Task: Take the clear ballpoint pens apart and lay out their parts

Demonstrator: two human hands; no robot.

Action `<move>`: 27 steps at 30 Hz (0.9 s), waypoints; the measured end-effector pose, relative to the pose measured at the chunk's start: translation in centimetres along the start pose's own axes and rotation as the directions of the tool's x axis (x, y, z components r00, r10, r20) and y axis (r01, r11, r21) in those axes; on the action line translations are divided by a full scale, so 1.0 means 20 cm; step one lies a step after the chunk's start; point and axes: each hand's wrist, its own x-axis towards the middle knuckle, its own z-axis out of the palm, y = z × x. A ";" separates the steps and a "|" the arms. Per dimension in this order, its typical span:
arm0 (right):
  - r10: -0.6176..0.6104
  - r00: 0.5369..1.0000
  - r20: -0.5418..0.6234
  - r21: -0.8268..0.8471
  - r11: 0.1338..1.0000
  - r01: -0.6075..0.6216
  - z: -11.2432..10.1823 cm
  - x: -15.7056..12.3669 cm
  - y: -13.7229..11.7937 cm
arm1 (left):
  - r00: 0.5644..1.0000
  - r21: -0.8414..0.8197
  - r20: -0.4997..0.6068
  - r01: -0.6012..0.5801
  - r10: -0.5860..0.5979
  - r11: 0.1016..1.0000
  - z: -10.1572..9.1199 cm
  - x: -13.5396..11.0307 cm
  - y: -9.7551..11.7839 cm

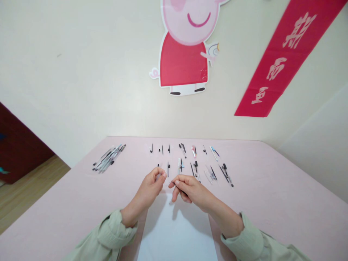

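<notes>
Your right hand (193,189): pinching thin dark rod (174,184), other fingers loosely curled. Your left hand (151,185): fingertips together, contents unclear. Pen parts (196,168), two rows toward table's (81,203) far edge: apparently separated. Pen bundle (108,159), far left corner: apparently remaining.

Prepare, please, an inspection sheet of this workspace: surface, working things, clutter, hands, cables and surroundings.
Surface: pink tabletop, with a white sheet at the near side.
Working things: pile of pens at left; pen parts in small groups, roughly two rows, beyond the hands.
Clutter: nothing seen.
Left hand: thumb and index close together; anything held is unclear.
Right hand: holds a thin dark rod.
Cables: nothing seen.
Surroundings: pig cutout and red banner on the pale wall.
</notes>
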 end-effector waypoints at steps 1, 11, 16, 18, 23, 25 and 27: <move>-0.002 1.000 -0.004 -0.001 1.000 0.002 0.00 0.00 0.00 | 1.000 -0.023 0.002 0.015 -0.015 1.000 0.00 0.00 -0.01; -0.032 0.996 -0.078 -0.081 0.996 0.025 -0.01 0.01 0.00 | 0.999 0.053 -0.021 0.036 -0.035 0.998 0.01 0.00 0.00; -0.048 0.996 -0.079 -0.109 0.993 0.039 0.00 0.00 -0.01 | 0.998 0.084 0.057 0.010 -0.014 0.996 0.02 -0.02 0.01; -0.056 0.995 -0.079 -0.122 0.991 0.046 0.00 0.00 -0.01 | 0.998 0.080 0.067 -0.003 -0.003 0.997 0.02 -0.02 0.02; -0.060 0.995 -0.076 -0.143 0.989 0.049 0.01 0.00 0.00 | 0.998 0.029 0.054 -0.021 0.020 0.999 0.02 -0.02 0.01; -0.061 0.995 -0.083 -0.166 0.985 0.047 0.01 0.00 0.01 | 1.000 -0.039 0.013 -0.010 0.011 0.999 0.02 -0.01 -0.01; -0.049 0.995 -0.083 -0.205 0.978 0.031 0.00 0.01 0.02 | 0.998 -0.143 -0.059 0.001 -0.009 0.990 0.01 0.02 -0.04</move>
